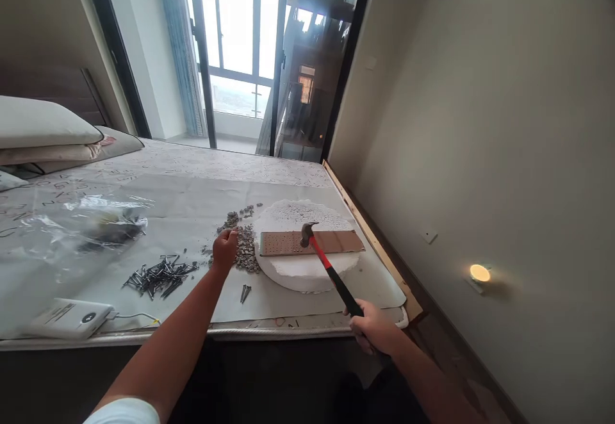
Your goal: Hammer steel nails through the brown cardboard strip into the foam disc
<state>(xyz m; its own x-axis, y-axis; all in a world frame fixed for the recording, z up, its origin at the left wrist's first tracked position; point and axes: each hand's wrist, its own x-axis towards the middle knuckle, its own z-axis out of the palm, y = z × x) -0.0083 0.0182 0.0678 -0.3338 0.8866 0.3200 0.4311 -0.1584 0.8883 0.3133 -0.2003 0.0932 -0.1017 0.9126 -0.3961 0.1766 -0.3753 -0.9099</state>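
My right hand (372,326) grips the black handle of a claw hammer (331,273). The hammer's head is over a brown board (283,243) dotted with small holes on its left part. Under the board lies a round white slab (307,266), rough on top. My left hand (225,249) is closed at the edge of a heap of grey stone chips (246,251); what its fingers hold, if anything, I cannot make out. Several dark nails (161,275) form a pile to the left, and a few more nails (245,293) lie nearer to me.
Paper sheeting (192,200) covers part of the mattress. A clear plastic bag (103,222) with dark contents lies at left, near a white power bank (72,318) with a cable. Pillows (45,123) are stacked far left. A wooden rail (369,232) runs along the right side beside the wall.
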